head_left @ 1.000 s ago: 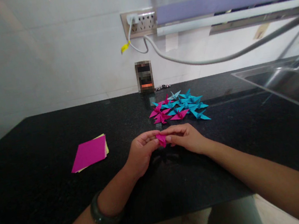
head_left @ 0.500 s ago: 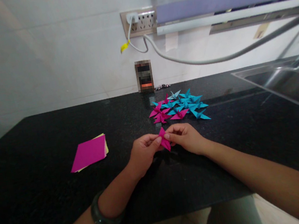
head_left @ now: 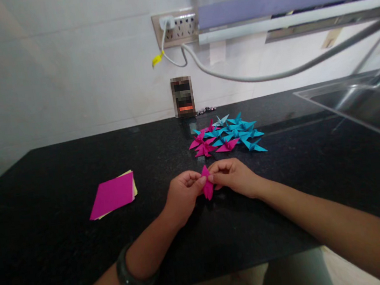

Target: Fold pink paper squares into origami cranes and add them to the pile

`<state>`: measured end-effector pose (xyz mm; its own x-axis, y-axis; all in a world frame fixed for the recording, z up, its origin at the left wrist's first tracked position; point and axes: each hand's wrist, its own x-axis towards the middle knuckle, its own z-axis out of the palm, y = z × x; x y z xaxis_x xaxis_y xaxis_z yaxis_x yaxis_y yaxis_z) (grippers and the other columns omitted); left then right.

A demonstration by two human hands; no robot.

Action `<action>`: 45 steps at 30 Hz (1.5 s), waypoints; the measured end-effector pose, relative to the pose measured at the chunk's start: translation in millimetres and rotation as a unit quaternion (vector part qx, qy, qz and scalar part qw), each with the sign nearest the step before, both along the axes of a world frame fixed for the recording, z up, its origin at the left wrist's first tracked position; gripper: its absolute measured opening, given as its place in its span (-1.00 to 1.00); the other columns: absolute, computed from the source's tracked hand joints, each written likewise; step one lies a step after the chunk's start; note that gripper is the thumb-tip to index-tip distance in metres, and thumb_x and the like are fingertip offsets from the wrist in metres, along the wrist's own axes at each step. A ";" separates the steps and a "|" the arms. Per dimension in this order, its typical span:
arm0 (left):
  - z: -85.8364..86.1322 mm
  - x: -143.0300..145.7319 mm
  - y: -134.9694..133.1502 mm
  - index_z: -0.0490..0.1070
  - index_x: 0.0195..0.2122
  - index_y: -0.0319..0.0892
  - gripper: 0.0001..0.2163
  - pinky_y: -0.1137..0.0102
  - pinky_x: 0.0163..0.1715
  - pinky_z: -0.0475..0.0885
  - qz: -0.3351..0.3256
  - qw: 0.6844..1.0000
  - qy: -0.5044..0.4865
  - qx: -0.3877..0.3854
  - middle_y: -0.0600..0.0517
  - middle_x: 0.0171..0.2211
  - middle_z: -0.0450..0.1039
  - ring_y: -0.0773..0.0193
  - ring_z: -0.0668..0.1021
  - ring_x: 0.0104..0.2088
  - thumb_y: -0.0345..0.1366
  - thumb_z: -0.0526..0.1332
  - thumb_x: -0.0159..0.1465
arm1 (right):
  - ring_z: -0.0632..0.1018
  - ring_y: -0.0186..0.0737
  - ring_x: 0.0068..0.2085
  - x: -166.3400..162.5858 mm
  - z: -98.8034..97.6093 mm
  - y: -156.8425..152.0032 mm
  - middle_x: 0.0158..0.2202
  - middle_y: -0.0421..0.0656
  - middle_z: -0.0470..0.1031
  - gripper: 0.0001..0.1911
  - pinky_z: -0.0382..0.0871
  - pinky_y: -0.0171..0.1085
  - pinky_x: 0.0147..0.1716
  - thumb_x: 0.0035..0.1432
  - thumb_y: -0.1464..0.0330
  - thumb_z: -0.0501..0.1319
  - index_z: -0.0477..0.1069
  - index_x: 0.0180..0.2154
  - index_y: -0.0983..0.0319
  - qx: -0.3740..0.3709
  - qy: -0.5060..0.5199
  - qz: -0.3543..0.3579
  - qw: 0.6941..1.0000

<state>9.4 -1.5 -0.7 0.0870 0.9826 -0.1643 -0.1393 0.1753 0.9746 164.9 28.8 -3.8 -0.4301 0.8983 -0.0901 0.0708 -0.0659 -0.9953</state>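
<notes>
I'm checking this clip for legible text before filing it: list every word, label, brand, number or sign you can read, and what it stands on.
No text can be read.
Yellow tag near the socket panel: too small to read.
Dark upright object: pixelated, nothing legible.
Beige patch at upper right: too blurred to tell.
Pink folded paper, square sheets, paper cranes: no lettering visible.
</notes>
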 end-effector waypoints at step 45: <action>1.0 -1.4 1.5 0.46 -0.45 -0.27 -0.82 0.45 -0.47 0.39 -0.004 0.999 0.041 0.020 0.04 -0.57 0.49 0.38 0.48 -0.55 -0.27 0.32 -0.04 | 0.36 -0.42 -0.58 3.1 -4.9 2.4 -0.55 -0.23 0.37 -0.78 0.28 -0.38 -0.59 0.01 0.23 0.19 0.38 -0.42 0.28 0.119 -0.039 -0.022 0.992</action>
<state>8.0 0.0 0.3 0.0832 0.9879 -0.1309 -0.0579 0.1359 0.9890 168.0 31.2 -8.7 -0.3898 0.9158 0.0963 0.1504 0.1665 -0.9745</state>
